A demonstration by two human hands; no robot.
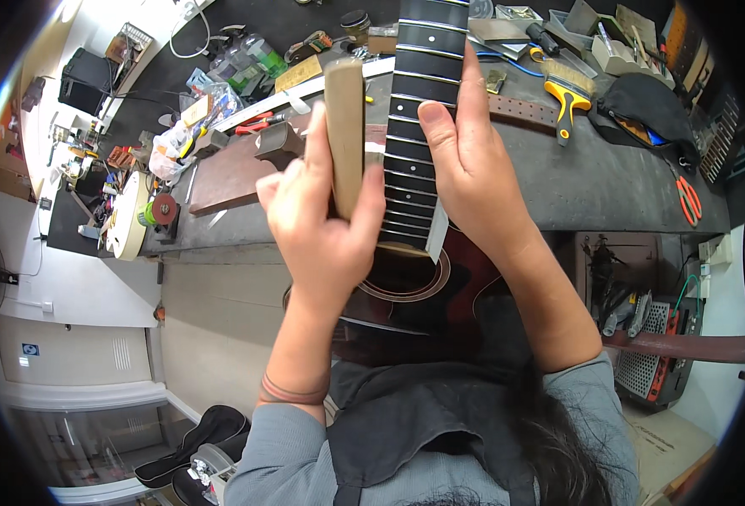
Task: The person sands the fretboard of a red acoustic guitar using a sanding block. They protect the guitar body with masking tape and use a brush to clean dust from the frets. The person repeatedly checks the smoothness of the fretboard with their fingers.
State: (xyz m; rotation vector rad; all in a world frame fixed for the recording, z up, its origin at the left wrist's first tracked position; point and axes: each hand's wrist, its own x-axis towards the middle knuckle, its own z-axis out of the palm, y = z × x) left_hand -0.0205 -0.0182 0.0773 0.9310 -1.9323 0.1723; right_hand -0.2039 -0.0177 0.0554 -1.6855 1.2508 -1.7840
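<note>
My left hand (317, 223) is closed on a long, pale wooden block (345, 126), held tilted up just left of the guitar's neck. A thumb presses one side of the block and the fingers lie along the other. My right hand (484, 173) grips the guitar neck (427, 84) from its right side. Its thumb rests at the fretboard's edge, and the other fingers are mostly hidden behind. The dark fretboard has metal frets and white dot inlays. Below it, the dark red guitar body (465, 295) lies against my apron, its soundhole (402, 274) partly visible.
A dark workbench (558, 194) spans the far side. On it lie a yellow-handled brush (567, 101), red-handled pliers (688, 201), a black pouch (646, 114), a brown board (237, 181) and several bottles (258, 59). A black guitar bag (195, 443) is on the floor at left.
</note>
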